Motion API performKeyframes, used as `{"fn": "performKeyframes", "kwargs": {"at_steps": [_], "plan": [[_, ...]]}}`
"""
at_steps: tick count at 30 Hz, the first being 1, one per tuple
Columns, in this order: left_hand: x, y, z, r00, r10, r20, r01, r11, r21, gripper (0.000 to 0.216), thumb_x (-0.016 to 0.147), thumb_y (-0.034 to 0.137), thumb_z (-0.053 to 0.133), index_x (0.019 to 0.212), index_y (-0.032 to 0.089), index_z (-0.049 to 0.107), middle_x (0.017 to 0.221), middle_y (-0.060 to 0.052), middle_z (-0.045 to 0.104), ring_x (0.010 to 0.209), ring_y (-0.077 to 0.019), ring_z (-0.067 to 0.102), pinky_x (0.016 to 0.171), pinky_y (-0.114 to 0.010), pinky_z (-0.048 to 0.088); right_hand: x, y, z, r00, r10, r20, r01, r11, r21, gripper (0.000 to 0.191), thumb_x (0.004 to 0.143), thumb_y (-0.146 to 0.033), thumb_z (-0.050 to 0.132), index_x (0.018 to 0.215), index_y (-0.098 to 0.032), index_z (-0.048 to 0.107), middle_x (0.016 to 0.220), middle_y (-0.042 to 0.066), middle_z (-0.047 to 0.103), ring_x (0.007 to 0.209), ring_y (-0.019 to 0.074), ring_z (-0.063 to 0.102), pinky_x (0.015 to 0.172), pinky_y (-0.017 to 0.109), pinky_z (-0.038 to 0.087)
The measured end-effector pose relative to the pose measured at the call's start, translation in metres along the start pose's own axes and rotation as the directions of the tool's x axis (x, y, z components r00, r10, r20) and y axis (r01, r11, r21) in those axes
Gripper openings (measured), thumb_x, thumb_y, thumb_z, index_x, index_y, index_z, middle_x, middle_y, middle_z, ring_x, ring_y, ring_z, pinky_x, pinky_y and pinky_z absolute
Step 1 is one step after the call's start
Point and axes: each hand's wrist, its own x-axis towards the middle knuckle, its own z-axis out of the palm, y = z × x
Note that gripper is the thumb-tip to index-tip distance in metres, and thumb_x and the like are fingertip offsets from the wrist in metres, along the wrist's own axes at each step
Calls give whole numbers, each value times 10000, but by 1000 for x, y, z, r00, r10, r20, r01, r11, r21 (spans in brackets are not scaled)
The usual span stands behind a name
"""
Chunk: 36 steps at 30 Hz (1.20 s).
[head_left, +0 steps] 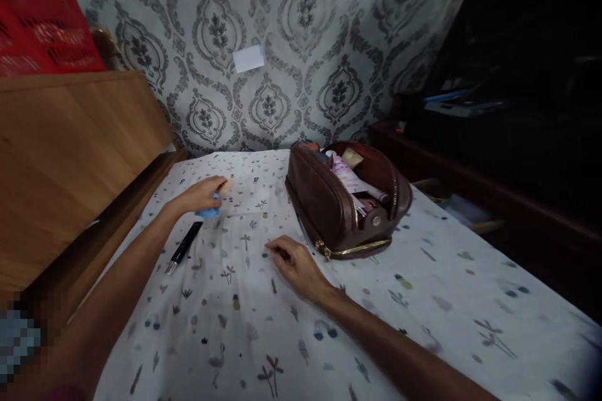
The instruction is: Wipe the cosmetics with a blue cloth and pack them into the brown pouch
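My left hand [205, 193] is closed over a small light-blue thing [209, 210] at the left of the patterned sheet; its kind is mostly hidden under the fingers. Just below that hand lies a black pen-like tube [185, 247] with a clear, shiny end. My right hand [295, 266] rests low over the sheet, fingers loosely bent and apart, with nothing seen in it. To its upper right stands a brown leather toiletry bag [324, 200], unzipped. Inside the bag, a pink and white tube [347, 174] shows among other small items.
The white printed sheet [263, 326] covers the bed or table. Along the left runs a wooden panel [75, 156] with a red box [47, 25] on top. A patterned wall [301, 25] closes the back. Dark furniture [451, 156] stands at the right.
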Motion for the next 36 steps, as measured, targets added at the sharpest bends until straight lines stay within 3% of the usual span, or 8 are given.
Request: {"fn": "performKeyframes", "kwargs": {"at_steps": [2,5,9,14,19,23,27,36], "plan": [[6,30,-4,994,71,-85,-95,942,-321,530,747,363,550,1236,161,527,1122,-71,646,981,-241,609,838,-324,495,-1,0,-2,998,31,-54,-30,999,32,292,885,-219,548,1159,-184,642,1040,81,672,826,171,632,719,296,515],[0,70,11,984,38,-174,-166,549,-819,606,674,402,649,1213,136,575,1047,-70,687,957,-249,637,825,-320,500,-1,2,-5,989,59,-136,-46,994,99,548,890,-356,606,1397,-185,486,1256,127,612,925,191,643,793,325,540],[-21,95,54,994,-80,-80,-60,226,-972,575,616,424,701,1104,127,639,948,-80,712,866,-240,652,764,-316,492,-1,6,-7,993,71,-99,-56,988,146,541,882,-371,619,1372,-178,498,1173,98,674,944,208,657,830,330,534],[-54,74,78,945,-328,-12,169,519,-838,345,653,466,668,826,168,661,722,-1,653,633,-151,554,595,-251,408,-1,1,-8,981,167,-99,-172,984,-44,472,816,-287,694,1261,-201,562,963,40,695,738,165,617,730,294,500],[-76,92,71,887,-276,-370,48,852,-521,230,883,401,525,877,199,636,751,16,642,678,-153,574,641,-262,440,-1,-5,-8,980,151,-133,-169,975,-141,308,768,-197,675,1064,-192,592,820,-1,634,676,141,556,680,253,450],[-64,144,88,814,145,-562,-343,902,-264,256,1002,254,389,1126,193,604,1076,-75,666,1005,-197,621,884,-328,496,-1,-4,-9,981,122,-150,-140,983,-120,204,749,-175,622,945,-200,572,781,-8,616,674,143,549,659,240,430],[-40,163,110,777,385,-497,-417,907,50,263,1007,181,345,1045,188,605,1000,-85,653,946,-218,610,887,-390,479,1,0,-11,975,135,-178,-159,979,-126,130,722,-140,571,825,-207,526,684,-24,568,629,142,518,629,239,406],[-25,80,119,843,180,-507,-165,983,75,236,1004,212,377,962,186,607,925,-76,676,904,-231,607,853,-390,456,1,2,-12,965,211,-158,-223,973,-65,192,722,-207,677,883,-197,572,706,-43,587,622,121,529,598,221,403]]}}
